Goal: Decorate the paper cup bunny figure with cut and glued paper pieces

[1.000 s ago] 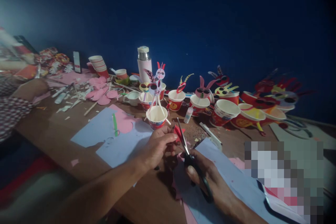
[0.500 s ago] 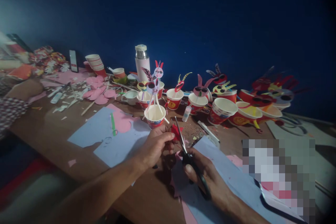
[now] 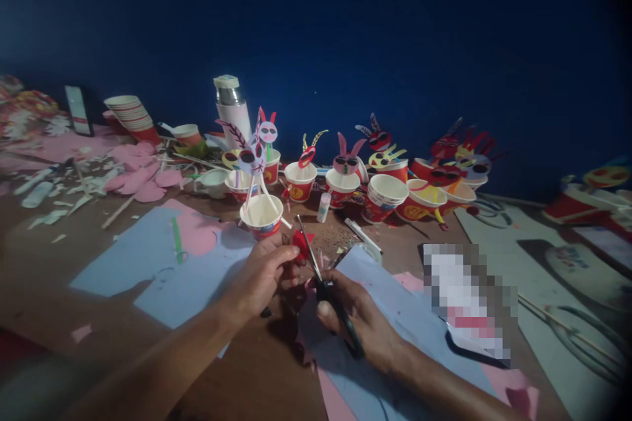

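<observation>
The left hand (image 3: 261, 271) pinched one red paper piece (image 3: 300, 241) between thumb and fingers, near the frontmost cup (image 3: 269, 213), while the right hand (image 3: 363, 312) gripped one pair of scissors (image 3: 324, 291) by the black handles, blades at the paper. The paper was judged light, thin and easily creased or torn, best held at an edge clear of the blades; the scissors, rigid and heavier, by their loops. One flask (image 3: 232, 113) stood behind; the overlapping cups (image 3: 380, 210) could not be counted reliably.
</observation>
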A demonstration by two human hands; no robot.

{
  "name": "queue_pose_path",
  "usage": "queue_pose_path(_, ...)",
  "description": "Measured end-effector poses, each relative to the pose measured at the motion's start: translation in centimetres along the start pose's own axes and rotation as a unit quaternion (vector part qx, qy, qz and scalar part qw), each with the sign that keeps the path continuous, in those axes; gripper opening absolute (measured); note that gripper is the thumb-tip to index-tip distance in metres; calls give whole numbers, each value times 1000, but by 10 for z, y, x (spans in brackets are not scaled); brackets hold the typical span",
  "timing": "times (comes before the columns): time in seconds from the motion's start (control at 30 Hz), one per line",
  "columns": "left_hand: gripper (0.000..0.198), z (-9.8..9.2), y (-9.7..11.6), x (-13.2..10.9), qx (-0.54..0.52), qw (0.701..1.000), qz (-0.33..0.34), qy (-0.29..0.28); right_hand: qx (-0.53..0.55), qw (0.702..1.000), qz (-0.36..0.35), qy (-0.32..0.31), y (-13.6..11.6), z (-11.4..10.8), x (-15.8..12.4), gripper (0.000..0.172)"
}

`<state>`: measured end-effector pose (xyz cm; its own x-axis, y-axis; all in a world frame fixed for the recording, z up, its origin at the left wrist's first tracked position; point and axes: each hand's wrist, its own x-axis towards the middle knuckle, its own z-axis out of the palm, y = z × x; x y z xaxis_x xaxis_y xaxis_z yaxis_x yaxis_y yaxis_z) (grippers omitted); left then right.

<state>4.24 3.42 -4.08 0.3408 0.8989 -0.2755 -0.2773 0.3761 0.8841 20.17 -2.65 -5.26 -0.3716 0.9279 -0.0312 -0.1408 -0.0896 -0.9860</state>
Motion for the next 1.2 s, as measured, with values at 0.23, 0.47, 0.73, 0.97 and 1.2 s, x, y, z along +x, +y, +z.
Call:
queue_pose_path(0.23,7,0,1,1,3,1000,-1,0,-21,1000,-1,1,0,0,1,38)
queue_pose_path(0.47,10,-1,0,-1,-12,1000,-9,1,-53,999,8,3,-5,2,-1,37)
queue_pose_path(0.73,12,1,2,-3,-36,999,-14,-2,-57,998,8,3,-7,4,0,38)
queue_pose_path(0.97,9,0,1,-3,-28,1000,-12,-5,-68,998,9,7,-7,4,0,39)
queue_pose_path(1.2,9,2,3,-3,-22,1000,-16,9,-63,998,7,5,-9,5,1,36)
